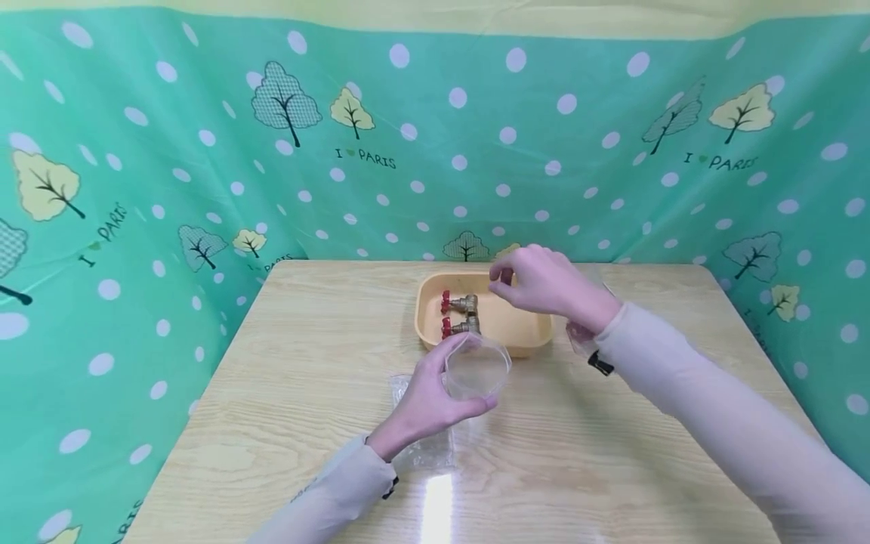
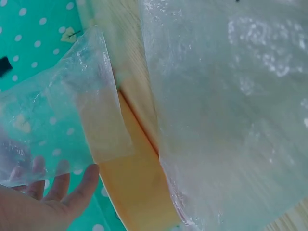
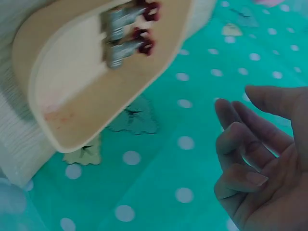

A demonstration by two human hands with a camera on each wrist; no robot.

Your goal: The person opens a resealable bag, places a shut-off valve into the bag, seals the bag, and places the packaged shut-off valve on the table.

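Observation:
My left hand holds a clear plastic bag by its mouth, thumb and fingers spread round the rim so that it gapes in a circle. The left wrist view shows the fingers behind the see-through film. Over the right part of a pale orange tray hovers my right hand, its fingers loosely bent with nothing between them. Inside the tray's left part lie two brass valves with red handwheels, side by side.
Another clear plastic bag lies flat on the wooden table below my left forearm. More clear plastic shows beside the tray, partly behind my right wrist. Green dotted cloth hangs round the table's back and sides.

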